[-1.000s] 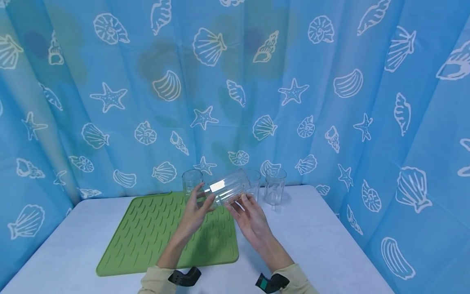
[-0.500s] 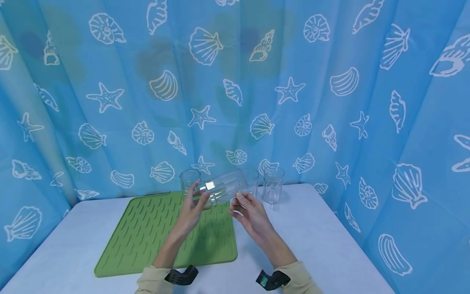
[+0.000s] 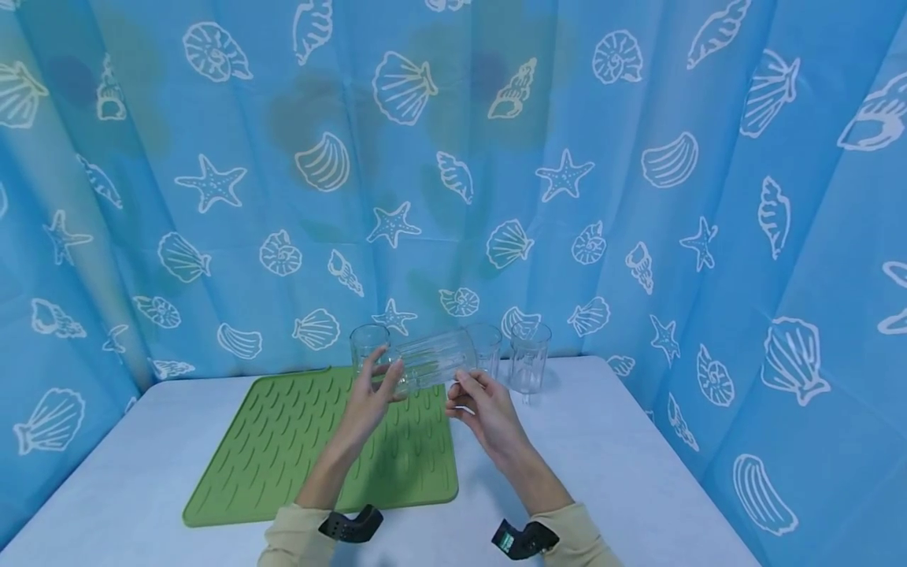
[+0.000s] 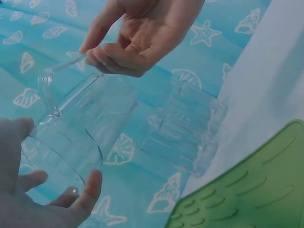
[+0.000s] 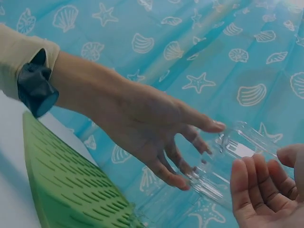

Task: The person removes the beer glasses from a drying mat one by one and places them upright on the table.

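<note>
A clear glass mug (image 3: 435,358) is held in the air above the back of the green mat (image 3: 319,449), lying nearly on its side with its base end raised to the right. My left hand (image 3: 368,402) grips the rim end, thumb and fingers spread around it; the left wrist view shows these fingertips (image 4: 95,183) against the glass. At the other end my right hand (image 3: 492,413) pinches what looks like the mug's handle (image 4: 47,92) between thumb and forefinger, its other fingers curled. Transparency blurs the exact contact.
Behind the held mug, an upright clear glass (image 3: 370,339) stands at the mat's back edge. Two more, a middle glass (image 3: 489,346) and a right glass (image 3: 530,358), stand on the white table (image 3: 581,457). A blue shell-patterned curtain (image 3: 453,197) hangs behind.
My right hand has shifted from the mug's underside toward its right end. The mug has rolled and levelled slightly, and its bright glare has gone. The left hand keeps its grip.
</note>
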### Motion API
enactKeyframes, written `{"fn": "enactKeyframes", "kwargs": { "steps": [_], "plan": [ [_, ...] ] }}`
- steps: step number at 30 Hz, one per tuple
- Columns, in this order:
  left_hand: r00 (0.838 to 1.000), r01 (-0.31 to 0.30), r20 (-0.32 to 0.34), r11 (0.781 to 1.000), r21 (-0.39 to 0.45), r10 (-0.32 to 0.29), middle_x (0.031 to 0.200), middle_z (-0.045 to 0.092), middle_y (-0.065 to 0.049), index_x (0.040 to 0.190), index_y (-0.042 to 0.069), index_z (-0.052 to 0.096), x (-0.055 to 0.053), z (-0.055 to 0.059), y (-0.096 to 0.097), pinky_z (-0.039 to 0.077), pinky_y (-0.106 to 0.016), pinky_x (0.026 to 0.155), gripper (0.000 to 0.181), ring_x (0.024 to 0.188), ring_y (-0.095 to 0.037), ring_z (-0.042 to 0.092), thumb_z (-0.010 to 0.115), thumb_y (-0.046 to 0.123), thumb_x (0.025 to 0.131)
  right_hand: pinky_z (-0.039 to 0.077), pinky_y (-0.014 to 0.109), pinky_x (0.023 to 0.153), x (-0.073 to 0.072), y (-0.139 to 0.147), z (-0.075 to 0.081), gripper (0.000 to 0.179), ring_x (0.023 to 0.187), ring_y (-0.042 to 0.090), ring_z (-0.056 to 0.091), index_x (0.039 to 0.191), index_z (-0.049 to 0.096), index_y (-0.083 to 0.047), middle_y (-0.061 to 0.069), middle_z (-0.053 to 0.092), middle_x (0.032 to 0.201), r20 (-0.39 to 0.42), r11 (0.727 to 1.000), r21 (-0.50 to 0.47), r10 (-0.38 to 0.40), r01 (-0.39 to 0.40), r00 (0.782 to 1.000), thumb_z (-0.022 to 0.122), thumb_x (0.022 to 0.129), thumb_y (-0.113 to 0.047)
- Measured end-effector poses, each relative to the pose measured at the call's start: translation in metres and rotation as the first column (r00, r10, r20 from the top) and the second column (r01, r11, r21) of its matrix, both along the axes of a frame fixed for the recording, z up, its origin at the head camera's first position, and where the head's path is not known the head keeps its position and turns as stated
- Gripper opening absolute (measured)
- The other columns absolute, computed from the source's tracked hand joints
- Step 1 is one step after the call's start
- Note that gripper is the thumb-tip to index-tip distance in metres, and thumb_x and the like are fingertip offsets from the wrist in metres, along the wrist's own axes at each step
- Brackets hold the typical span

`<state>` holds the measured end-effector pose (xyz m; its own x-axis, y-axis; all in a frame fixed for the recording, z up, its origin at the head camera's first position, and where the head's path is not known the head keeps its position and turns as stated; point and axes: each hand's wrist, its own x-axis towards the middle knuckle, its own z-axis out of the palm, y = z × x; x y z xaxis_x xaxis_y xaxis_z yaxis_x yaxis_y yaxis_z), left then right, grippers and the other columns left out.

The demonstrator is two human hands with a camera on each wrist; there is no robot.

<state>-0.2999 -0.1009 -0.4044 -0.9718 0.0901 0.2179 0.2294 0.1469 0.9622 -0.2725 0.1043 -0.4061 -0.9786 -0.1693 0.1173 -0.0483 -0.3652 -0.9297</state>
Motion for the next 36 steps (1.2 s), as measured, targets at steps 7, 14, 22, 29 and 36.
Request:
{"fn": "enactKeyframes", "kwargs": {
  "steps": [7,14,22,29,36],
  "plan": [
    [0.997,-0.072,-0.01,0.997,0.024,0.072,0.135,0.048,-0.015,0.152,0.023,0.032,0.0,0.001,-0.004,0.056,-0.044,0.091,0.072,0.097,-0.025,0.067,0.059,0.055,0.093,0.058,0.031,0.076,0.001,0.004,0.0,0.03,0.077,0.014,0.062,0.101,0.054,-0.007,0.002,0.061,0.086,-0.034,0.988,0.157,0.005,0.0,0.999,0.057,0.099,-0.036],
    [0.994,-0.102,-0.034,0.994,0.027,0.103,0.131,0.051,-0.013,0.148,0.027,0.038,-0.001,0.005,-0.005,0.059,-0.04,0.084,0.066,0.101,-0.025,0.066,0.062,0.053,0.092,0.055,0.028,0.067,-0.001,0.009,0.003,0.031,0.068,0.013,0.057,0.101,0.054,-0.006,0.001,0.058,0.076,-0.037,0.962,0.271,-0.026,0.035,0.999,0.061,0.098,-0.036],
    [0.994,-0.09,-0.059,0.996,-0.01,0.089,0.137,0.05,-0.015,0.148,0.029,0.04,0.001,0.011,-0.004,0.059,-0.042,0.087,0.068,0.122,-0.036,0.058,0.065,0.054,0.09,0.057,0.029,0.067,-0.001,0.018,0.013,0.028,0.07,0.017,0.06,0.104,0.061,-0.004,0.004,0.059,0.079,-0.153,0.913,0.385,-0.084,0.138,0.985,0.063,0.097,-0.031],
    [0.991,-0.115,-0.078,0.991,-0.07,0.11,0.141,0.047,-0.016,0.147,0.029,0.042,0.003,0.01,-0.004,0.058,-0.043,0.088,0.067,0.123,-0.036,0.056,0.066,0.054,0.089,0.057,0.024,0.074,0.005,0.017,0.017,0.016,0.084,0.016,0.065,0.105,0.072,-0.015,0.002,0.069,0.094,-0.499,0.728,0.572,-0.055,0.377,0.865,0.068,0.094,-0.026],
    [0.981,-0.155,-0.144,0.97,-0.187,0.129,0.139,0.048,-0.016,0.148,0.03,0.043,0.005,0.011,-0.002,0.058,-0.037,0.078,0.068,0.117,-0.033,0.058,0.063,0.058,0.089,0.057,0.039,0.092,0.012,0.015,0.017,0.02,0.105,0.018,0.068,0.111,0.074,-0.016,-0.002,0.074,0.108,-0.617,0.636,0.662,0.161,0.398,0.77,0.068,0.093,-0.022]
  ]
}}
